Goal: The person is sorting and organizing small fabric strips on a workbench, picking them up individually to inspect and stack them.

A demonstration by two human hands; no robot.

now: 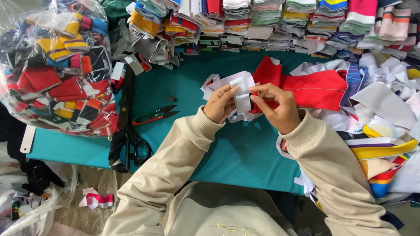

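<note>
Mid-frame, your left hand (220, 104) and right hand (274, 105) pinch a white collar strip (242, 89); the loose heap (385, 105) at right looks unsorted.

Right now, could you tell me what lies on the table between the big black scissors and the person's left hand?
In the head view, small red-handled snips lie between the black scissors and the left hand.

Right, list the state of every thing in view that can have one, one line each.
Left hand: pinching the white fabric strip.
Right hand: gripping the same strip.
White fabric strip: folded over, held off the table.
Large black scissors: lying flat, blades shut.
Thread snips: slightly open, untouched.
Clear plastic bag: stuffed full.
</note>
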